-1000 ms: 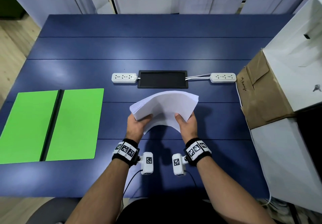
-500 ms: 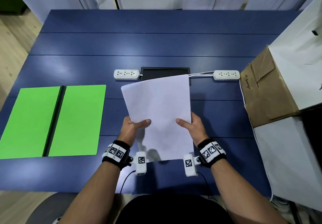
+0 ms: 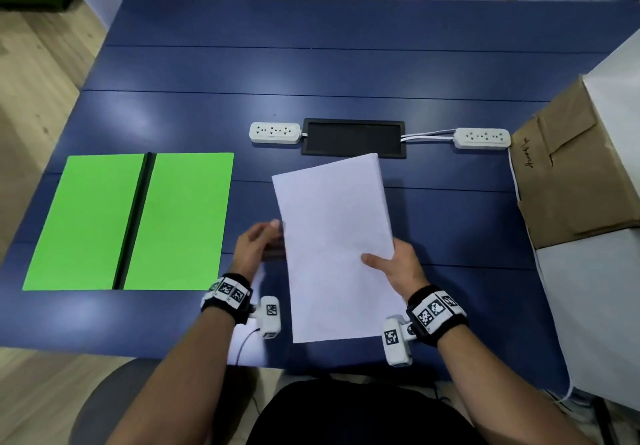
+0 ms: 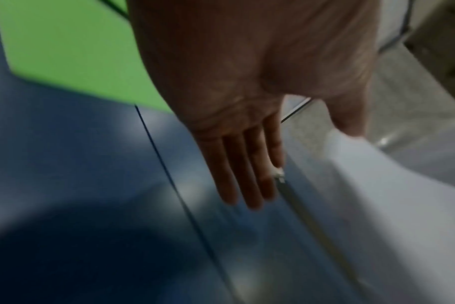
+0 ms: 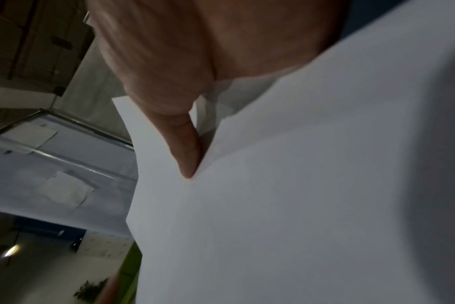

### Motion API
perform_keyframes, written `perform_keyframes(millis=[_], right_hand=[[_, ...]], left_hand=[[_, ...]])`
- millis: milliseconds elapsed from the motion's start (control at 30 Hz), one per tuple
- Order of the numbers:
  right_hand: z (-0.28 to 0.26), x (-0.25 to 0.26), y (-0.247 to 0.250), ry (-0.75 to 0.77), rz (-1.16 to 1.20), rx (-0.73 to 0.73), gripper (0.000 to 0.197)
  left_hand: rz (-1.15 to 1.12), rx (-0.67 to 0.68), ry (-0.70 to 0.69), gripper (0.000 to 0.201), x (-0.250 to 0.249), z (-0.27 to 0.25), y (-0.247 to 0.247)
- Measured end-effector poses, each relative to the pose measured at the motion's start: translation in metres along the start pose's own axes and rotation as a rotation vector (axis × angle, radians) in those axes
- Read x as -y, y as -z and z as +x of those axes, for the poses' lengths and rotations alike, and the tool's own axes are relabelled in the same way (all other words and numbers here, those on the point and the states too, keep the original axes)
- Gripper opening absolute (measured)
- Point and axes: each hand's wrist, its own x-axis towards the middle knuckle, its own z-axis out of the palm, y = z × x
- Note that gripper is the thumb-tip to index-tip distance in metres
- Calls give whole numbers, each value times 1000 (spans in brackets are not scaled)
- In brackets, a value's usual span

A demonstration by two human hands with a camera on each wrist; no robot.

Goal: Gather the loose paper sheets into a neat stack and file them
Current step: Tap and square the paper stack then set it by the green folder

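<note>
A squared white paper stack (image 3: 332, 236) is held above the blue table (image 3: 311, 70), tilted toward me. My right hand (image 3: 391, 264) grips its right edge, thumb on top and fingers underneath; the right wrist view shows the paper stack (image 5: 299, 195) pinched by that thumb. My left hand (image 3: 258, 243) is off the stack, just left of its edge, fingers straight; the left wrist view shows the left hand (image 4: 247, 174) flat and empty beside the paper stack (image 4: 390, 195). An open green folder (image 3: 131, 219) lies flat at the left.
Two white power strips (image 3: 274, 132) (image 3: 482, 138) flank a black cable hatch (image 3: 352, 138) behind the stack. A brown cardboard box (image 3: 575, 174) and a white cabinet (image 3: 602, 313) stand at the table's right edge.
The bent, fanned stack has been straightened and squared. My left hand has let go of its left edge and moved slightly left; my right hand alone holds the stack now.
</note>
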Motion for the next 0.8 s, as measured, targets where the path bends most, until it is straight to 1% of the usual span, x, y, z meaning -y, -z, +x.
perform_keyframes(millis=[33, 67, 100, 133, 167, 200, 267, 333, 400, 467, 567, 667, 800], right_hand=[[0, -3, 3, -6, 11, -13, 30], [0, -6, 9, -17, 24, -34, 31], [-1, -10, 14, -28, 34, -57, 32], [-2, -14, 18, -42, 41, -79, 34], [-4, -18, 23, -54, 45, -95, 35], [-5, -21, 26, -64, 44, -108, 36], [-8, -27, 33, -81, 30, -134, 35], [-11, -31, 36, -92, 29, -157, 35], [-14, -34, 38, -102, 43, -171, 36], [-16, -36, 40, -112, 62, -177, 36], [-17, -41, 45, -130, 76, -190, 36], [-20, -44, 52, -139, 81, -204, 36], [-24, -48, 66, -143, 83, -223, 36]], left_hand=[[160, -80, -52, 25, 7, 11, 24], [394, -157, -91, 31, 16, 23, 50], [652, -215, -95, 39, 27, 35, 78], [888, -237, -61, 47, 38, 44, 104], [1082, -221, -8, 53, 49, 51, 126], [1224, -187, 60, 58, 55, 51, 142], [1385, -81, 176, 65, 66, 47, 158], [1477, -5, 189, 69, 70, 40, 161], [1532, 33, 124, 69, 73, 33, 154], [1558, 96, 55, 70, 77, 21, 138], [1543, 205, 2, 70, 87, -2, 95], [1463, 269, -26, 69, 91, -26, 40], [1437, 371, -53, 76, 97, -53, -31]])
